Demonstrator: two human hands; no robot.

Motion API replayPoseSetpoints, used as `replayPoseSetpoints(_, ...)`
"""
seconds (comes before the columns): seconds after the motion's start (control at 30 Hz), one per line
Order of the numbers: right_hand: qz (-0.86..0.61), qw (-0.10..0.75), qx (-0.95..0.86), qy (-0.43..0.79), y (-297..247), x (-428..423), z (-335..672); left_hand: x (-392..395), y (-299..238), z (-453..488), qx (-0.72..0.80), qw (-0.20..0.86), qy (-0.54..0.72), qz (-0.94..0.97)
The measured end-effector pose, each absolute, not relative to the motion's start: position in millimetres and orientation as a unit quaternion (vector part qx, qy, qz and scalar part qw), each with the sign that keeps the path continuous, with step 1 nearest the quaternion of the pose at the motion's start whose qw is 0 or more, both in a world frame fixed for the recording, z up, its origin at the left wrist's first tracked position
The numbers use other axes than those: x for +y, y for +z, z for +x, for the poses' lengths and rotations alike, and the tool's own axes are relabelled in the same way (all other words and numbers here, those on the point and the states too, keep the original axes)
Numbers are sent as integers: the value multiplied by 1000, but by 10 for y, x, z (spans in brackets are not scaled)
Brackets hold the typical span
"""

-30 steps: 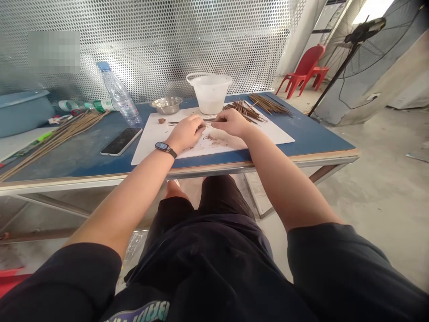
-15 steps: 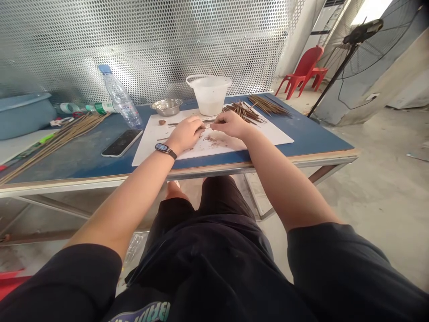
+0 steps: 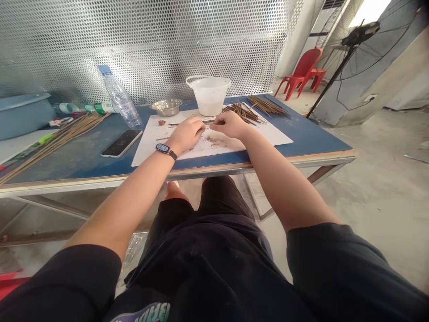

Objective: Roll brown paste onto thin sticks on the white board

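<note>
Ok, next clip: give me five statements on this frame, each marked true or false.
1. The left hand has a fitness band at its wrist. True.
2. The smartphone lies right of the bucket. False: the smartphone lies left of the bucket.
3. The right hand is over the white board. True.
4. The bottle cap is red. False: the bottle cap is blue.
5. The metal bowl is left of the bucket. True.

Dressed in Dark Tones

A black short-sleeved shirt [image 3: 201,268] bears a purple emblem [image 3: 144,314] with pale lettering, cut off at the view's lower edge, worn with dark shorts [image 3: 221,197]. A black smart band [image 3: 172,154] with a lit oblong screen [image 3: 162,147] circles the left wrist.
</note>
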State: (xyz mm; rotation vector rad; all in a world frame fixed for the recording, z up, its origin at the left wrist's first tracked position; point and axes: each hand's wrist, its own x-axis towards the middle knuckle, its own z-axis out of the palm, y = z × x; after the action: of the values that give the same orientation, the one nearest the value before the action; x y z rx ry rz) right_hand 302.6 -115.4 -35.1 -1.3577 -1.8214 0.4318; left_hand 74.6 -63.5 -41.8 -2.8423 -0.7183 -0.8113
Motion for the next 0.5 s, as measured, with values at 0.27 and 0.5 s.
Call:
replayPoseSetpoints(0.27,-556,407,-698,197,-314,-1176,2997,-618,-442,754,-237,53,-279,-929)
replayPoseSetpoints(0.5,-582,397,-679,207,-276,-1232,2968,-614,-443,746,-238,50,-276,-930)
